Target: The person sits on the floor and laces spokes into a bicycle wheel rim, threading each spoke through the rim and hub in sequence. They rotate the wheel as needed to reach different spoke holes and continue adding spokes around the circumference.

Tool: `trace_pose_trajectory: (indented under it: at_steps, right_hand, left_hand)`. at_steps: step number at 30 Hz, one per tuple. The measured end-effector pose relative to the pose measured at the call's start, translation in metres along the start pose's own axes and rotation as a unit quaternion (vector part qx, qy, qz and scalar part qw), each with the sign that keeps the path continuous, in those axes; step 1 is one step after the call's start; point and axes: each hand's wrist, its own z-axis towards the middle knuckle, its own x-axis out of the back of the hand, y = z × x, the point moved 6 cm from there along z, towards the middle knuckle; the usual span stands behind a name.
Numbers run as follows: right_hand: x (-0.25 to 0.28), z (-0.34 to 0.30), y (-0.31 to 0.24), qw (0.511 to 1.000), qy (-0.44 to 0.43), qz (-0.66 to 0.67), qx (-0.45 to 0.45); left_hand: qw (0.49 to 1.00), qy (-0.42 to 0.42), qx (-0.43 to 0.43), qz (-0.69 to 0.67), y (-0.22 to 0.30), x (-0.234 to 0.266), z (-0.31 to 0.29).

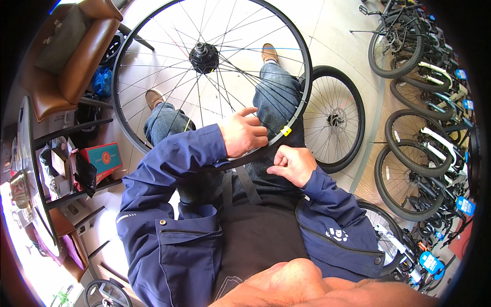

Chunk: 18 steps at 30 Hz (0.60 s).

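A tyreless bicycle wheel (203,59) spans the wearer's jeans (273,92). Left hand (240,134): fingers bent at its near rim (307,84), grip unclear. Right hand (293,165): fingers curled just beside, contents hidden. Rim work seems underway; the next move likely calls for steadying the wheel.

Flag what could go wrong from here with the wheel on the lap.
1. Slip: the tyreless wheel lies over the lap, with the left hand at its rim; if support eases, it might slide or roll.
2. Snag: the yellow piece on the rim sits close to the right hand, so a turn could bring it against the fingers.
3. Knock: the tyred wheel beside it is close; a swing rightward may hit it.
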Motion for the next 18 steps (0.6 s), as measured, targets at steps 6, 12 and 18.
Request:
trace_pose_trajectory:
  at_steps: [6, 12, 18]
  right_hand:
    - [0.002, -0.006, -0.006, 0.993, -0.057, 0.063, 0.079]
    - [0.006, -0.001, -0.001, 0.992, -0.057, 0.098, 0.06]
    - [0.019, 0.001, 0.0, 0.989, -0.029, 0.132, 0.063]
  left_hand:
    - [0.999, -0.05, 0.019, -0.011, 0.0, -0.001, -0.002]
    - [0.999, -0.027, 0.017, -0.043, -0.001, 0.005, 0.0]
    - [0.999, 0.03, -0.003, 0.01, 0.005, 0.006, 0.0]
